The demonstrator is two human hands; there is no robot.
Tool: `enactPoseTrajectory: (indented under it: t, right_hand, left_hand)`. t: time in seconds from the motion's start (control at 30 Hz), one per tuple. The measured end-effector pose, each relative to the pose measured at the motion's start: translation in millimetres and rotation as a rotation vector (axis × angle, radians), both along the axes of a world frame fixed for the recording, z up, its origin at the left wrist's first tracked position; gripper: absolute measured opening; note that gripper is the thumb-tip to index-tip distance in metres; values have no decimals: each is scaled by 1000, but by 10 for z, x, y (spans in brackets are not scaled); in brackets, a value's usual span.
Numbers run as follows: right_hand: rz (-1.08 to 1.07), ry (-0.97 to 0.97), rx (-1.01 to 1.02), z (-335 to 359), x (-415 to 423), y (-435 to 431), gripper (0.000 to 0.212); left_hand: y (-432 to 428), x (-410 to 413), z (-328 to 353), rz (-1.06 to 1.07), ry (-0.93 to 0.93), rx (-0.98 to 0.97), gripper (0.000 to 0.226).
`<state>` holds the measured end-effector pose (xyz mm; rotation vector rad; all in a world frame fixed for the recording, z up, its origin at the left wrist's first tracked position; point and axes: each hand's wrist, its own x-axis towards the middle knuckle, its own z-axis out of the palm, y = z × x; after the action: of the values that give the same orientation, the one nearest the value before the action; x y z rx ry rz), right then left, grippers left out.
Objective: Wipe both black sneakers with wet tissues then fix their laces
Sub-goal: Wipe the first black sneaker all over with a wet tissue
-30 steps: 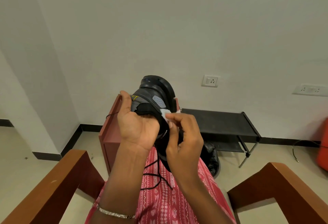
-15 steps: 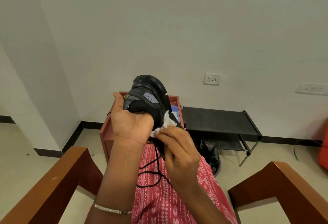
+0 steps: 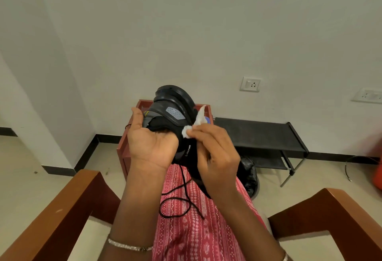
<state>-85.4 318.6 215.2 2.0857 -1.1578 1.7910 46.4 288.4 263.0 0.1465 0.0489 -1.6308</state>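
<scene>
Currently gripping black sneaker [image 3: 174,116] above the lap with left hand [image 3: 152,147], pinching wet tissue [image 3: 195,125] against its side with right hand [image 3: 215,155]; dangling lace [image 3: 179,202] could snag.

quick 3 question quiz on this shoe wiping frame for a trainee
1. True or false: the left hand holds the sneaker.
2. What does the right hand pinch? A) tissue B) brush C) lace tip
3. Fill in: the loose lace hangs over the person's ____.

Key: 1 true; 2 A; 3 lap
</scene>
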Motion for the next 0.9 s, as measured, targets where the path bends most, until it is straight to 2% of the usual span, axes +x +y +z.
enactPoseTrajectory:
  t: [0.13,0.3,0.5,0.57,0.63,0.7,0.8,0.9]
  right_hand:
    - [15,-6,3,183,4,-229,21]
    - [10,15,93,-158,-202,-248,22]
    - [-90,174,280,-382,-587,-397,29]
    - [-89,134,349,-321,-711,-479,28]
    - [-77,3,473,-254,-837,-560,29]
    - [-62,-178,627,-218,-945,-643,30]
    - [24,-506,798,-202,-1072,-781,26]
    - [87,-766,863,-232,-1164,-890,19]
  left_hand:
    - [-48,-83,-29,-29,-1,1,68]
    - [-195,-26,-19,34,-5,44,60]
    - [-542,-62,98,-13,-126,5,53]
    - [-746,-87,182,-43,-181,-19,49]
    - [-968,-94,290,-91,-324,-63,43]
    - [-1189,-102,409,-169,-551,-136,39]
    - [-1490,-131,526,-311,-990,-251,33]
    - [-1778,-149,534,-462,-1403,-311,23]
